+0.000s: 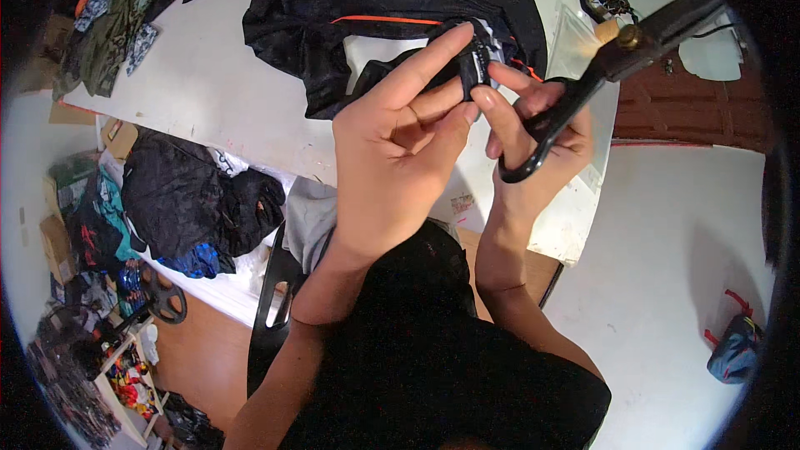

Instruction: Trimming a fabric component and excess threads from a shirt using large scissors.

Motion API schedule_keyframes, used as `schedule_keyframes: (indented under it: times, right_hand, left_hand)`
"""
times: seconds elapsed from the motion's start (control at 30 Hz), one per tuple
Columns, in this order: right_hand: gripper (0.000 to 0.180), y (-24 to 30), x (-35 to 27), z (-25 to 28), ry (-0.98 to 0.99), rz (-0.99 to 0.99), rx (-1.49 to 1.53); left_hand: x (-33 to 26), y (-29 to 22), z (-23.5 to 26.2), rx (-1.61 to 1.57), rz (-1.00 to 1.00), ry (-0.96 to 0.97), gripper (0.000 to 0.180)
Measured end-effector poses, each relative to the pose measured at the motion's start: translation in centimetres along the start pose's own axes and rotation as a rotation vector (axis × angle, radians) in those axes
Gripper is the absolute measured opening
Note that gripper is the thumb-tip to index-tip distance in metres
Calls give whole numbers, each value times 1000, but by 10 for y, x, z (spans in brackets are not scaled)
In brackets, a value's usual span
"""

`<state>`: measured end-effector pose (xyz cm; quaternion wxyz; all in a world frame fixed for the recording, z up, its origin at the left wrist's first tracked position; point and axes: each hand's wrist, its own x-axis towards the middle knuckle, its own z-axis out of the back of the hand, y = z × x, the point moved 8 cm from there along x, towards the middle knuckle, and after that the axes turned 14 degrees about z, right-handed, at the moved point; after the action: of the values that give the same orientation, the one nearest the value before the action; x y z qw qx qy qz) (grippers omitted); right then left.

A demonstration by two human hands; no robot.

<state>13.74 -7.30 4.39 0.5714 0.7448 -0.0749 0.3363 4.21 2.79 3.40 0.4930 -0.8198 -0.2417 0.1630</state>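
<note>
While the left hand [392, 167] pinches a small black fabric tag [475, 62] between thumb and forefinger at twelve o'clock, the right hand [537, 137] touches it with a fingertip, its other fingers curled through black scissors [617, 58]. Behind lies a black garment [375, 0] with an orange stripe on the white table [200, 83]. Cardboard boxes [58, 242] sit at nine o'clock, contents unclear.

I see my left hand [400, 158] pinching a small black tag [477, 62] on the dark garment [375, 0]; my right hand [542, 129] grips black scissors [608, 62].
</note>
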Motion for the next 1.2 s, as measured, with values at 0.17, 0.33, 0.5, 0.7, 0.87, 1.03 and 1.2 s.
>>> schedule_keyframes:
  times: [0.17, 0.33, 0.5, 0.7, 0.87, 1.03, 1.2]
  right_hand:
    - [26, -4, -5, -3, 21, 77, -53]
    - [26, -4, -6, 0, -41, 47, 52]
    - [29, -2, -3, 6, -76, -8, 199]
    - [31, 0, -5, 7, -45, -48, 201]
    - [34, 7, -3, 3, -50, 9, 126]
    - [35, 8, 3, 7, -89, 43, 92]
    - [35, 8, 2, 3, -42, 4, 88]
  left_hand:
    - [0, 3, 2, 148, -132, -119, 50]
    - [0, -1, 6, 80, -93, -124, 53]
    - [3, -3, 11, -124, -156, -58, 53]
    - [7, 0, 11, -207, -128, 16, 54]
    - [7, 1, 8, -255, -121, 67, 56]
    - [8, 2, 6, -224, -136, 102, 51]
    - [7, 7, 6, -214, -70, 36, 39]
